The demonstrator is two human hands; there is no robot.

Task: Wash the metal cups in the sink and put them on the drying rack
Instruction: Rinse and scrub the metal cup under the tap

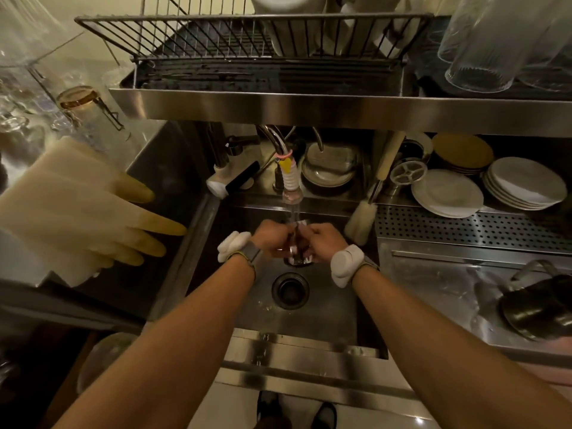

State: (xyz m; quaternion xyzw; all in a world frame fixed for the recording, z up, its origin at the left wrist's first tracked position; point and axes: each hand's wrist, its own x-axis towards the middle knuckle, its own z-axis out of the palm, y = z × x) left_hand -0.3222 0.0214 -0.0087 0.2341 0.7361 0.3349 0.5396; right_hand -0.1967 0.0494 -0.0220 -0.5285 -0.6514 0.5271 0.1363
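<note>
A small metal cup [297,254] is held over the steel sink [328,308], under water running from the tap [291,184]. My left hand [272,238] grips it from the left and my right hand [325,239] grips it from the right, so most of the cup is hidden. Another dark metal cup [535,308] lies on its side on the counter at the right. The wire drying rack [247,41] stands on the shelf above the sink.
The sink drain [290,289] lies below my hands. A bottle brush [360,222] leans at the sink's right rim. Plates [447,193] stack at the back right, rubber gloves [77,218] hang at left, and glasses [495,41] stand upper right.
</note>
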